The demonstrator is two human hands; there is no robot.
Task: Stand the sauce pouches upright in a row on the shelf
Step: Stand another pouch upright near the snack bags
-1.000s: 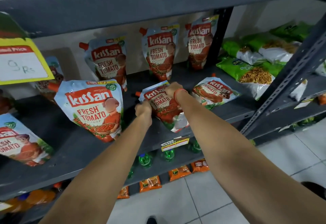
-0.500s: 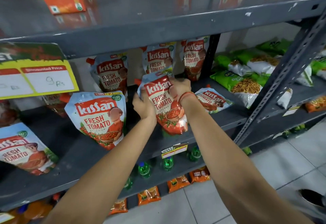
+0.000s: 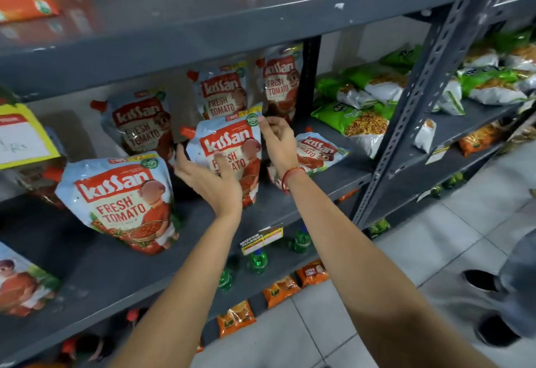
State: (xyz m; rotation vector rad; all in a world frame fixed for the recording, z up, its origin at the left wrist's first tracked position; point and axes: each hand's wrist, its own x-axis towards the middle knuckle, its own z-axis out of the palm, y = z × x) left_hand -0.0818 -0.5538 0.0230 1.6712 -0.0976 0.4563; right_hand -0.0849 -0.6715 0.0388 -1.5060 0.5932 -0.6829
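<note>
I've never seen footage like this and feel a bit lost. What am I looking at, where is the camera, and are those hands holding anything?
There is no machine here: a person wears a wide-angle camera on the head, so you look down along two bare forearms at a grey metal shelf in a shop. The left hand and the right hand, which has a red thread on its wrist, are open on either side of a glossy red and pale-blue tomato sauce pouch standing upright. The left thumb lies across its front, and the right fingertips are at its top corner; neither hand closes around it. More such pouches stand behind and to the left, and one flat pouch lies on its back just to the right. Green snack bags lie in the next bay.
</note>
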